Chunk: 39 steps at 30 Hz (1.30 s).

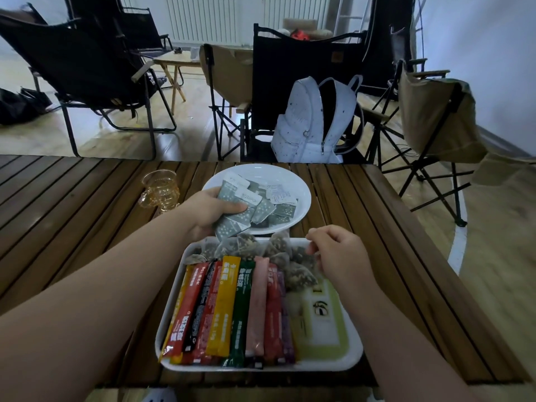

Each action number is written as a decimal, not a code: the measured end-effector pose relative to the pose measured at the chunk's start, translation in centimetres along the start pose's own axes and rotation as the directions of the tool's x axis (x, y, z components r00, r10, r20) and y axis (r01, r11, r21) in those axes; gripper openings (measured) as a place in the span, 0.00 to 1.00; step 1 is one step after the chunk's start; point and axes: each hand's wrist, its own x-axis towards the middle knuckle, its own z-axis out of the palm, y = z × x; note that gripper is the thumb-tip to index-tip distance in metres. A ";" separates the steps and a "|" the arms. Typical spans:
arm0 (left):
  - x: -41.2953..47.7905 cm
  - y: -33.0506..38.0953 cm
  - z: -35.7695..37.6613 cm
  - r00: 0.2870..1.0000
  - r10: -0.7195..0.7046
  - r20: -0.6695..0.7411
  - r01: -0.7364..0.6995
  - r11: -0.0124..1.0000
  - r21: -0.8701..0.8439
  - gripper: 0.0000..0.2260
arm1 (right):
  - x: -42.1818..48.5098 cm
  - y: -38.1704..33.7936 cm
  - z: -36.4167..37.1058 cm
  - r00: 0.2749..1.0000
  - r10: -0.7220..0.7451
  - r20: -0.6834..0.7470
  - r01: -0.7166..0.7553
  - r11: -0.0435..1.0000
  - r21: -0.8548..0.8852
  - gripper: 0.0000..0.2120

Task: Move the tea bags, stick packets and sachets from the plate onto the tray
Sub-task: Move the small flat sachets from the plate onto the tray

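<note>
My left hand (210,208) grips a fanned bundle of grey-green sachets (246,211) over the near edge of the white plate (301,192). More sachets (282,200) lie in the plate. Nearer me sits the white tray (352,355), with several coloured stick packets (232,309) lined up on its left side. Pyramid tea bags (278,253) are piled along the tray's far edge. My right hand (338,255) hovers over the tray's far right corner, fingers curled down at the tea bags; whether it holds one is unclear.
An amber glass cup (159,190) stands left of the plate on the slatted wooden table (72,204). The table's right edge lies close to the tray. Beyond the table stand folding chairs (95,71), one with a white backpack (313,123).
</note>
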 end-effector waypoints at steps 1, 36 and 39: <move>-0.9 -0.3 0.3 1.000 0.008 0.017 -0.008 1.000 -0.017 0.18 | -0.4 -0.1 0.1 1.000 0.014 0.020 -0.015 1.000 0.024 0.10; -8.9 -3.2 4.5 0.995 0.068 0.077 -0.052 0.980 -0.195 0.17 | -2.1 2.4 -4.7 0.987 0.151 0.057 -0.074 0.736 -0.673 0.20; -8.9 -3.3 4.5 0.996 0.063 0.071 -0.048 0.979 -0.200 0.17 | -2.9 2.1 -3.8 0.959 0.180 0.219 -0.010 0.792 -0.610 0.16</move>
